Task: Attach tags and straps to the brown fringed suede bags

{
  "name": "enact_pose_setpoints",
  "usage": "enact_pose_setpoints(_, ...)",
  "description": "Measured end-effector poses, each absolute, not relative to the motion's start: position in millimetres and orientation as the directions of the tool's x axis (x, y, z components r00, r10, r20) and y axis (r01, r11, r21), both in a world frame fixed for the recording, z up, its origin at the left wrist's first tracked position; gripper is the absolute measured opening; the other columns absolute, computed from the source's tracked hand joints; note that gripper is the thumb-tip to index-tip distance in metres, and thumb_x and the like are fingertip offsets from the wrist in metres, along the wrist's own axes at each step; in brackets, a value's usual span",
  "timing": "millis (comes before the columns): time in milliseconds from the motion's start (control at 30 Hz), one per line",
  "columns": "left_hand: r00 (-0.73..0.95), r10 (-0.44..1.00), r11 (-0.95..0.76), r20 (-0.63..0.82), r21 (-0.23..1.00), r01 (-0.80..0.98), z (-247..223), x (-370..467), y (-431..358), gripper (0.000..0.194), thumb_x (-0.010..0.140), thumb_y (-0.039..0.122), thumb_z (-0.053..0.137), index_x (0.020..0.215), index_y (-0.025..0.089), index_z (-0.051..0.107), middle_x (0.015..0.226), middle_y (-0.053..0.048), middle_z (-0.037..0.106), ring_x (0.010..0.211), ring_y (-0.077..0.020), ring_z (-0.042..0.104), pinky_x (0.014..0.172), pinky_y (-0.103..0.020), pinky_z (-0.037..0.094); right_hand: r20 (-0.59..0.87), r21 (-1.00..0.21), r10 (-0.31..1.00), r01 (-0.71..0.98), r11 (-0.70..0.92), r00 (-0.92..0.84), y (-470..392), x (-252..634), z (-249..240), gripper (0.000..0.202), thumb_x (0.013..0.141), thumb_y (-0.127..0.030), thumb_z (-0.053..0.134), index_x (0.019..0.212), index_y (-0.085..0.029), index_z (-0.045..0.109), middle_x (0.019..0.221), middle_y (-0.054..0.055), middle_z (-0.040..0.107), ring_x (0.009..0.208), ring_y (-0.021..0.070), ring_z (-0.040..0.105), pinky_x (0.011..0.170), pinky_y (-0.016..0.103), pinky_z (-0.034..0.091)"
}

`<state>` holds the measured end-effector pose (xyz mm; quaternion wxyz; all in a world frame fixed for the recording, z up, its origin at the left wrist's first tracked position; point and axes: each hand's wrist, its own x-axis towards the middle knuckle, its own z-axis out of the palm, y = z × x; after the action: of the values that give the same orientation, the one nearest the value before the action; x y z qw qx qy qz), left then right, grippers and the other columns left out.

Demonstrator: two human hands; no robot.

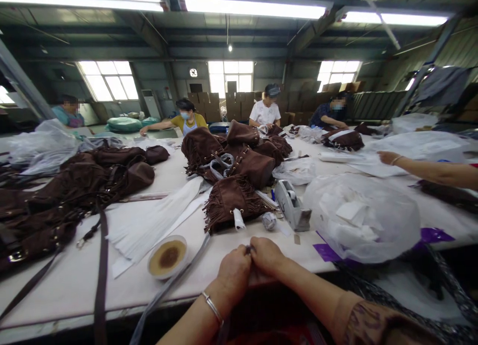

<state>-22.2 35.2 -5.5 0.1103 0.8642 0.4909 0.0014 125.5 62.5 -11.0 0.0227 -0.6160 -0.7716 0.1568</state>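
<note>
My left hand (234, 266) and my right hand (266, 255) meet at the table's front edge, both closed with fingertips pressed together. A small dark bit of something shows between them, too little to name. Just beyond them lies a dark brown fringed bag (233, 200) with white wrapping (238, 219) on one part. Beside it sit a crumpled ball of wrap (269, 220) and a grey tape dispenser (293, 205). A grey wrapped strap (175, 275) runs left of my left hand and hangs over the edge, passing a round tub of brown-yellow paste (167, 257).
Brown bags form a pile (242, 156) mid-table and a heap (100, 180) on the left. White paper strips (157, 215) lie between. At right stands a clear plastic bag of scraps (362, 220); a co-worker's arm (433, 170) reaches in behind it. Several people work across the table.
</note>
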Motion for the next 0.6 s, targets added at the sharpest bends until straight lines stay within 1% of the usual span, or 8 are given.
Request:
enact_pose_setpoints(67,0.513,0.854,-0.491,-0.092,0.187,0.851,-1.8,-30.3,33.1,0.023,0.09,0.027,0.055,0.108,0.019,0.067,0.102,-0.011,0.064,0.09,-0.0245,0.063,0.079,-0.034,0.051,-0.169,-0.27,0.932,0.924,0.269,-0.321,69.2,127.5,-5.2,0.022,0.087,-0.023,0.051,0.095,-0.016,0.07,0.098,0.014,0.075,0.093,0.027,0.068,0.07,0.031,0.04)
enact_pose_setpoints(133,0.525,0.846,-0.503,-0.097,0.182,0.845,0.6,-39.1,33.9,0.029,0.084,0.031,0.064,0.111,0.021,0.066,0.1,-0.01,0.064,0.088,-0.025,0.063,0.076,-0.034,0.051,-0.184,-0.272,0.9,0.9,0.34,-0.395,75.7,129.9,-0.5,0.019,0.083,-0.025,0.058,0.093,-0.018,0.071,0.098,0.013,0.075,0.094,0.0276,0.068,0.072,0.031,0.04)
enact_pose_setpoints(233,0.546,0.828,-0.519,-0.132,0.189,0.833,-1.6,-44.4,39.7,0.021,0.09,0.03,0.057,0.101,0.019,0.07,0.092,-0.009,0.067,0.084,-0.024,0.065,0.077,-0.033,0.051,-0.184,-0.268,0.887,0.89,0.369,-0.423,78.8,131.3,0.5,0.02,0.082,-0.028,0.06,0.095,-0.018,0.072,0.098,0.013,0.075,0.095,0.0276,0.068,0.074,0.031,0.041)
enact_pose_setpoints(300,0.54,0.831,-0.512,-0.13,0.2,0.836,-6.6,-40.1,44.5,0.023,0.094,0.027,0.049,0.096,0.018,0.071,0.091,-0.01,0.068,0.085,-0.0234,0.065,0.079,-0.033,0.051,-0.166,-0.259,0.915,0.911,0.32,-0.369,75.3,130.7,-2.8,0.026,0.087,-0.034,0.055,0.098,-0.017,0.071,0.1,0.015,0.074,0.095,0.0282,0.067,0.073,0.032,0.041)
enact_pose_setpoints(367,0.527,0.842,-0.497,-0.118,0.211,0.842,-12.1,-31.0,48.0,0.025,0.095,0.023,0.047,0.098,0.017,0.07,0.096,-0.011,0.07,0.089,-0.0236,0.065,0.082,-0.033,0.05,-0.163,-0.262,0.954,0.943,0.204,-0.251,69.6,129.8,-7.9,0.033,0.091,-0.04,0.05,0.098,-0.015,0.07,0.099,0.016,0.074,0.093,0.0283,0.068,0.07,0.032,0.041)
enact_pose_setpoints(467,0.516,0.851,-0.484,-0.102,0.231,0.844,-16.0,-16.1,47.8,0.028,0.095,0.017,0.042,0.104,0.016,0.069,0.104,-0.011,0.07,0.095,-0.0237,0.065,0.086,-0.033,0.05,-0.185,-0.266,0.977,0.962,0.057,-0.109,64.4,129.8,-13.3,0.03,0.09,-0.036,0.049,0.097,-0.015,0.069,0.097,0.015,0.074,0.089,0.0268,0.069,0.066,0.031,0.041)
enact_pose_setpoints(533,0.515,0.852,-0.482,-0.094,0.243,0.842,-13.6,-11.1,43.6,0.03,0.095,0.015,0.04,0.107,0.016,0.067,0.107,-0.012,0.069,0.096,-0.0232,0.065,0.087,-0.033,0.051,-0.195,-0.263,0.974,0.962,0.065,-0.119,66.5,130.7,-12.5,0.024,0.086,-0.029,0.052,0.097,-0.016,0.069,0.098,0.014,0.075,0.09,0.026,0.069,0.066,0.03,0.041)
enact_pose_setpoints(600,0.527,0.844,-0.493,-0.094,0.246,0.834,-7.7,-12.2,37.3,0.028,0.094,0.018,0.042,0.11,0.017,0.066,0.109,-0.012,0.068,0.095,-0.0239,0.065,0.086,-0.034,0.052,-0.207,-0.264,0.964,0.958,0.109,-0.166,72.2,131.7,-7.7,0.02,0.081,-0.025,0.058,0.093,-0.017,0.071,0.096,0.013,0.075,0.091,0.0263,0.069,0.067,0.03,0.041)
